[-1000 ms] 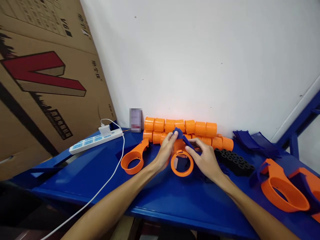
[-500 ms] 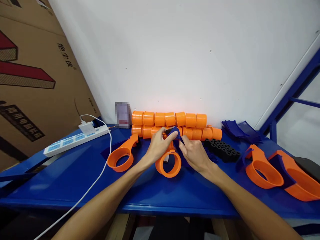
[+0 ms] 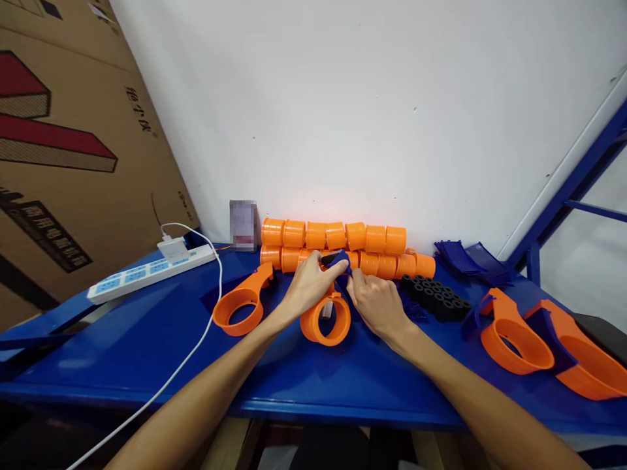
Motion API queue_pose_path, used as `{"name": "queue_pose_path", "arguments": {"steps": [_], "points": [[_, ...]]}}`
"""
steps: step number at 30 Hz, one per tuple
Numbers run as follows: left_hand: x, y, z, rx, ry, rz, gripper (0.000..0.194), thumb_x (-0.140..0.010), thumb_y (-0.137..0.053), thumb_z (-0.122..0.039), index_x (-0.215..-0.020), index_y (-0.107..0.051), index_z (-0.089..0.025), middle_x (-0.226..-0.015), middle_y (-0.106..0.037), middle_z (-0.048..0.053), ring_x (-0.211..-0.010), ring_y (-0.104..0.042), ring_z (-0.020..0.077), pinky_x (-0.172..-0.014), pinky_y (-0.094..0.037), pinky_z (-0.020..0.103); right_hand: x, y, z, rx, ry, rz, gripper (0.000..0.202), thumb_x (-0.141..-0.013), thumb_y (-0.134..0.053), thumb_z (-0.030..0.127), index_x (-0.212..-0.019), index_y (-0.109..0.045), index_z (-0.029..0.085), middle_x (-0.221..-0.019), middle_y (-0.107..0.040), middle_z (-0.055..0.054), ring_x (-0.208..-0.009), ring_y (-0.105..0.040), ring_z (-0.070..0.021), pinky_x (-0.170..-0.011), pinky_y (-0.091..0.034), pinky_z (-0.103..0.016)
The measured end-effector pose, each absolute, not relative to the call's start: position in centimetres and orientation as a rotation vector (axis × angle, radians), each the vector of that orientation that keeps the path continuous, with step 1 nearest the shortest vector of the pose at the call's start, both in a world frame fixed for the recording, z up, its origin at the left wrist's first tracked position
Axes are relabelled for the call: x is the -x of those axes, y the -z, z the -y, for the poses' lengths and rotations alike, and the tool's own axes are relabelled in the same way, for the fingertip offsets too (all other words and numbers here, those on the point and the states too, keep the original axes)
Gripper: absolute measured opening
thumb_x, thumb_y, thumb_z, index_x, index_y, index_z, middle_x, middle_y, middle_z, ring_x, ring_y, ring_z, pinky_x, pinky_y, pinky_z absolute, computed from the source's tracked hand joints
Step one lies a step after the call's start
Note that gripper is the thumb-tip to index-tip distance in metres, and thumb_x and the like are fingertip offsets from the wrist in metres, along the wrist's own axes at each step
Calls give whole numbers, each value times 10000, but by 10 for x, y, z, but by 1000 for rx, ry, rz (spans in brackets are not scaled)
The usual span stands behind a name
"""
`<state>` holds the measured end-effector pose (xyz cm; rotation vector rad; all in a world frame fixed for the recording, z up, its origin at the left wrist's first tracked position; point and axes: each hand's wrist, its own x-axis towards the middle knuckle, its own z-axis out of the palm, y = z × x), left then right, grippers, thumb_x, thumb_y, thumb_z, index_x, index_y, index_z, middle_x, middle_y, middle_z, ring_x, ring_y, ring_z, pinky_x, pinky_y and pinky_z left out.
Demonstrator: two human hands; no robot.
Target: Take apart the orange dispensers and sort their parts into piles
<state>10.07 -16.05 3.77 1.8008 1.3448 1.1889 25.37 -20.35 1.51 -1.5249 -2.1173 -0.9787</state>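
At the middle of the bench, my left hand (image 3: 311, 285) is closed round the upper part of an orange tape dispenser (image 3: 345, 320). The dispenser's round hoop hangs toward me, below my fingers. A dark blue plastic piece (image 3: 341, 259) sits at its top end, under my left thumb. My right hand (image 3: 379, 301) is closed with curled fingers against the right side of that blue piece. Its fingertips are partly hidden, so what they pinch is hard to see. Another orange dispenser (image 3: 238, 320) lies to the left of my left hand.
Two stacked rows of orange rings (image 3: 323, 234) stand by the wall. Black foam tubes (image 3: 435, 297), blue plates (image 3: 460, 258) and two dispensers with blue plates (image 3: 519, 346) lie right. A power strip (image 3: 142, 277) with a white cable (image 3: 198, 339) lies left on the blue bench (image 3: 313, 385).
The dispenser's hoop has shifted slightly left, and my right hand has moved a little left and down along the blue piece. My left hand keeps its hold. The camera view has shifted slightly.
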Motion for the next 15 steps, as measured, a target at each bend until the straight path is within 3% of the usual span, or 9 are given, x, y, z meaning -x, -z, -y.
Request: {"name": "queue_pose_path", "arguments": {"steps": [15], "points": [[-98,-39,157,-1847,-1195,-1197,347,-800,-610,-527,-718,-499,-208,-672,-477,-29,-627,-422,150,-588,-321,299,-270,-23,197,1330,673,2267,202,-1025,-416,210,-913,-572,148,-598,-655,-24,-521,-628,-180,-501,-272,-291]]}}
